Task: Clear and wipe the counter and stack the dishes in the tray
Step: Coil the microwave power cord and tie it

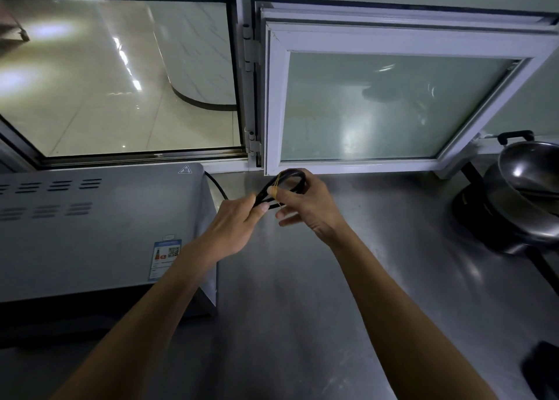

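Early/mid: left hand (233, 227) grips looped cord (284, 185), right hand (305, 206) pinches rubber band (274, 191) round it; counter (332, 293) unwiped, pans (526, 188) unstacked, no tray seen.

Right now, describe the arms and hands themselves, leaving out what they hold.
Both forearms are bare up to the frame's bottom edge, so no sleeves show. The left hand and right hand wear no gloves, and no watch, bracelet or ring is visible.

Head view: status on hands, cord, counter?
Left hand grips looped black cord; right hand pinches rubber band around it. Counter bare ahead. Oven left, stacked woks right.
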The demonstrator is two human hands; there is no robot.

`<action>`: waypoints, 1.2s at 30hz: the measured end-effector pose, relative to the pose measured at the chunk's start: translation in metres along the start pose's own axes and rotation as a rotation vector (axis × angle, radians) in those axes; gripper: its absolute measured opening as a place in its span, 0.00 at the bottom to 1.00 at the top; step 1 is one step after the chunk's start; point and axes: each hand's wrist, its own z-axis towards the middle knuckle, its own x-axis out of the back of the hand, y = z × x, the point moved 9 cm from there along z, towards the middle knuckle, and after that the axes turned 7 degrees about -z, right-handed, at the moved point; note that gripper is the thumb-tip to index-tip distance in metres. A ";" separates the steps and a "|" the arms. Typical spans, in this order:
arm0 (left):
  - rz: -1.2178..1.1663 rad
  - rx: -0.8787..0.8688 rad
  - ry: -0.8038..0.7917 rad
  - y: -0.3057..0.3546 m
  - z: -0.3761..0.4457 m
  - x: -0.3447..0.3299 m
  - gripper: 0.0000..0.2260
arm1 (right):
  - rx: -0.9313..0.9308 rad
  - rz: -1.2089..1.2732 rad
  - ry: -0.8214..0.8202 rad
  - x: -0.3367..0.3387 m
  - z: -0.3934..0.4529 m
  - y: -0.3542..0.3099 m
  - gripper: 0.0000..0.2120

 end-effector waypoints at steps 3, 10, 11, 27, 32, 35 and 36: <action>0.013 -0.006 -0.007 0.001 -0.002 -0.001 0.17 | -0.043 0.023 -0.045 -0.003 0.002 0.006 0.18; -0.051 0.003 0.022 0.000 -0.001 0.000 0.17 | -0.064 0.010 -0.126 -0.011 0.004 0.013 0.19; -0.066 0.007 0.026 0.000 -0.001 0.001 0.17 | -0.064 0.015 -0.131 -0.012 0.004 0.014 0.18; -0.261 0.085 0.087 -0.006 -0.005 0.004 0.14 | 0.038 0.103 0.126 -0.006 -0.012 0.043 0.08; -0.248 0.139 0.068 -0.017 -0.004 -0.004 0.14 | 0.133 -0.051 0.104 -0.015 -0.018 0.040 0.07; -0.176 0.154 0.039 -0.019 0.000 -0.008 0.14 | 0.209 -0.156 0.076 -0.024 -0.018 0.030 0.07; -0.142 0.142 0.032 -0.018 0.002 -0.008 0.15 | 0.230 -0.184 0.076 -0.024 -0.017 0.024 0.08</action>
